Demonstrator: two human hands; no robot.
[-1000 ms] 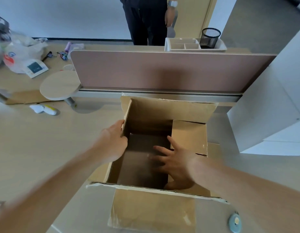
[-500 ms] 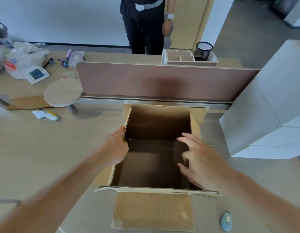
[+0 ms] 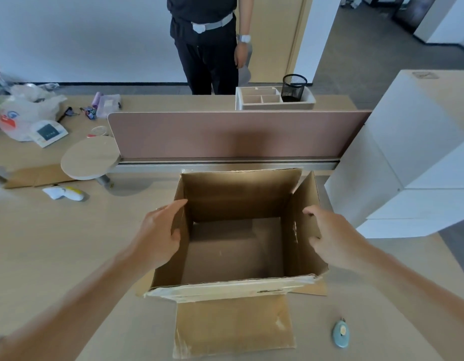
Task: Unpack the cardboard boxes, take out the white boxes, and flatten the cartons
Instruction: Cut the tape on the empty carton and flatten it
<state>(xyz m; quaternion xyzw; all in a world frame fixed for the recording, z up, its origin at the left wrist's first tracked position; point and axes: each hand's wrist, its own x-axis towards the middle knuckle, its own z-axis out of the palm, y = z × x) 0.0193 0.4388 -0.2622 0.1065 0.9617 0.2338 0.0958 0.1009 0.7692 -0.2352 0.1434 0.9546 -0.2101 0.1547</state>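
Evidently empty, the carton (image 3: 233,246) sits open on the desk (image 3: 43,243), held between both hands. The left hand (image 3: 160,235) grips the left wall, thumb hooked inside and fingers along the outer face. The right hand (image 3: 329,241) clasps the upright right flap in a loose pinch, fingers curled over its edge. Nothing shows inside between the two grips. The white boxes (image 3: 408,165) stand stacked just outboard of the right hand.

Probable hazards:
- The base appears closed, so squeezing the walls together would likely buckle or tear them rather than fold the carton flat.
- A swing outward from the right grip could knock the stack.
- The front flap (image 3: 233,324) lies below both grips, toward the person, and could sweep the small cutter (image 3: 341,334) off the desk if the carton is dragged.
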